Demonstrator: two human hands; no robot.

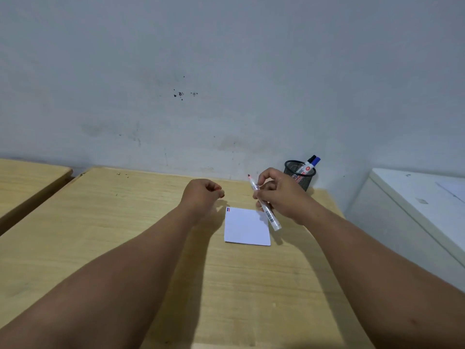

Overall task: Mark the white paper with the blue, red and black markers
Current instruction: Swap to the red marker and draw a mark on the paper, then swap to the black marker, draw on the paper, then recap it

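Head view: the right hand (pixel 281 197) pinches the uncapped red marker (pixel 264 204) above the paper's (pixel 247 227) far right corner, long axis tilted, tip up and away. The left hand (pixel 202 195), fisted around a red cap (pixel 219 192), hovers just left of the paper. 2 markers remain in the cup (pixel 299 172).

Stained grey wall (pixel 226 71); light wood desk (pixel 100 235); white cabinet (pixel 415 197) right.

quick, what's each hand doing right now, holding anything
Left hand: closed in a loose fist above the table, apparently pinching a small red cap.
Right hand: closed on the uncapped red marker, tip pointing up, above the white paper.
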